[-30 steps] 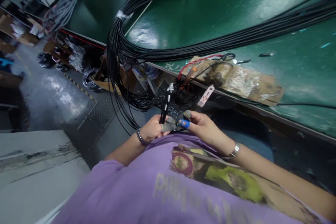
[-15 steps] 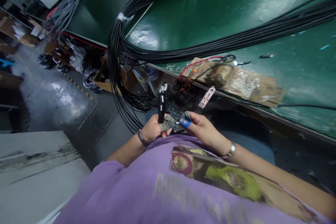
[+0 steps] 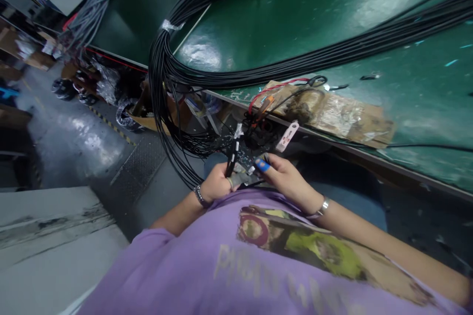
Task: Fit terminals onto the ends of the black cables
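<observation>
Close to my shirt front, my left hand [image 3: 217, 183] is closed around a short bundle of black cable ends [image 3: 231, 157], which stick up with white bits on them. Grey tape wraps its thumb. My right hand [image 3: 290, 177] is beside it, thumb and fingers pinched together, with blue tape on the thumb. Between the two hands shows a small white piece [image 3: 252, 170], near the right fingertips. Whatever the right fingers pinch is hidden or too small to make out. From the table edge, a long coil of black cables [image 3: 158, 78] hangs down to the left of my hands.
A green table [image 3: 295, 19] spans the front, bearing the long cables. Taped cardboard [image 3: 343, 113], an orange-handled tool [image 3: 266, 103] and a pinkish-white tag [image 3: 287, 137] are at its near edge. Grey cables [image 3: 94, 10] hang at far left, above boxes on the floor.
The black cable ends in my left hand have tilted to the right. The white piece between my hands shows larger now. Both hands stay in nearly the same place.
</observation>
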Action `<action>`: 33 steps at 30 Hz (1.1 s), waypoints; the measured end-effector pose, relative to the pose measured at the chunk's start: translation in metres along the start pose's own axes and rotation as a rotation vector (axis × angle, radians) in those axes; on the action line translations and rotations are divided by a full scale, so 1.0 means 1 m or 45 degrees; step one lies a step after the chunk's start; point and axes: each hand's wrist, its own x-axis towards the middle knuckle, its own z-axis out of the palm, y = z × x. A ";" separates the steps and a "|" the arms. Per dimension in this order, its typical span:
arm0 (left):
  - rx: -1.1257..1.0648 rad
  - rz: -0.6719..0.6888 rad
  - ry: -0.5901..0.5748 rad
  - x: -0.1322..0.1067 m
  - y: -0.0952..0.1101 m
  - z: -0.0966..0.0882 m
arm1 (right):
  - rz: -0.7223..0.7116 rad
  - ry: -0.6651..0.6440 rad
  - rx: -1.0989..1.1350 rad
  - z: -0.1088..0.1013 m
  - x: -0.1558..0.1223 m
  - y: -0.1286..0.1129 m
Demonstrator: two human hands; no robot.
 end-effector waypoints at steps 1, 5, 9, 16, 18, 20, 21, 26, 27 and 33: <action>0.003 -0.012 0.005 0.001 -0.001 -0.001 | -0.029 -0.036 0.038 0.001 -0.002 -0.003; -0.006 -0.020 -0.027 0.002 -0.004 -0.001 | 0.032 -0.100 0.137 0.005 -0.006 -0.011; -0.067 -0.014 -0.024 0.000 -0.005 -0.001 | 0.345 0.182 0.516 0.004 0.001 0.002; -0.251 -0.015 0.125 0.005 -0.015 -0.006 | 0.354 0.112 0.361 0.003 0.002 0.005; -0.273 -0.024 0.136 0.007 -0.016 -0.005 | 0.209 0.094 0.252 0.004 0.002 0.002; -0.272 -0.037 0.141 0.008 -0.015 -0.004 | 0.155 0.071 0.200 0.005 0.002 0.000; -0.270 -0.046 0.144 0.008 -0.014 -0.003 | 0.158 0.054 0.190 0.005 0.002 0.000; -0.244 -0.117 0.150 0.009 -0.014 0.000 | 0.122 0.042 0.202 0.006 0.002 0.000; -0.233 -0.131 0.146 0.010 -0.014 0.001 | 0.104 0.042 0.196 0.006 0.002 0.000; -0.137 -0.133 0.117 0.010 -0.013 0.004 | 0.121 0.032 0.228 0.008 0.004 -0.001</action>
